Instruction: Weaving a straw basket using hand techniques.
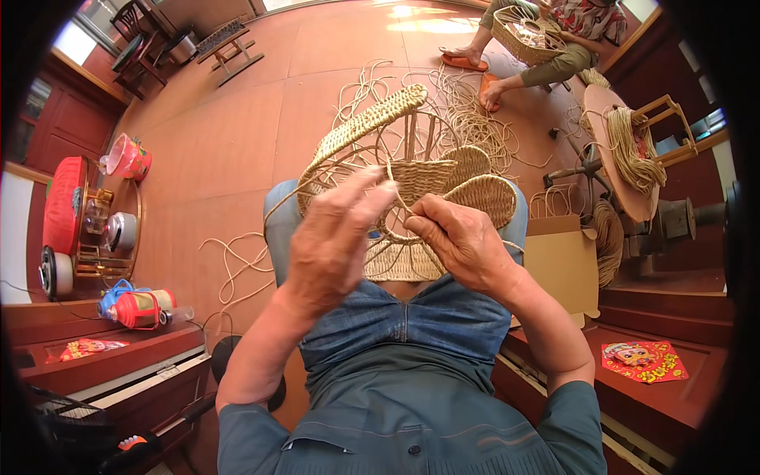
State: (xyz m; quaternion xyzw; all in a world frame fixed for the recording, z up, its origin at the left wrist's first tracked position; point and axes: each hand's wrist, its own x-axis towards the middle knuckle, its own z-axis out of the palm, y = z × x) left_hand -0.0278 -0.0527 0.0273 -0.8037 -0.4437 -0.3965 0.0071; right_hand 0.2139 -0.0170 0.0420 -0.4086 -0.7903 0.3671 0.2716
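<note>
From the head view, you sit with a half-woven basket (412,170) resting on your lap, its wire frame showing through the woven straw bands. Your left hand (336,241) is raised in front of it, fingers loosely curled and pinching a straw cord (393,180) near the rim. Your right hand (459,241) is closed around the same cord lower down, pressed against the basket's side. Loose cord (237,265) trails across the red floor (237,134) to your left. A cardboard box (564,265) stands just beside your right knee. Farther off, another person (554,39) sits holding a second basket (526,36), and a coil of cord (629,146) lies on a round bench (606,107).
</note>
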